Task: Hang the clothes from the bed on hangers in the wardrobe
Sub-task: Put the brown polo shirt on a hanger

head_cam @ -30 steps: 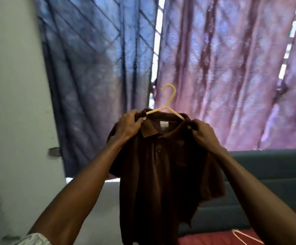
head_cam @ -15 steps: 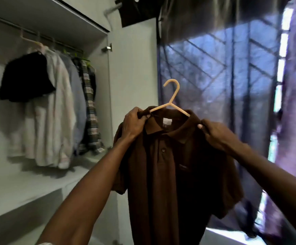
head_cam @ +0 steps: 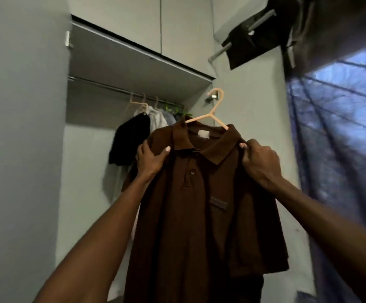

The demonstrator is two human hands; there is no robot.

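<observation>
A brown polo shirt hangs on a pale orange plastic hanger, held up in front of the open wardrobe. My left hand grips the shirt's left shoulder and my right hand pinches the right shoulder by the collar. The hanger's hook stands free in the air, lower than the wardrobe rail and to its right. On that rail hang a black garment, pale shirts and several hangers, partly hidden behind the brown shirt.
The open wardrobe door fills the left side. A shelf panel lies above the rail. At right, a blue curtain covers a window, and a dark cloth hangs on a curtain rod high up.
My view has swung left from the curtained window and bed to the wardrobe. Both hands have kept their hold and carried the shirt on its hanger up toward the rail.
</observation>
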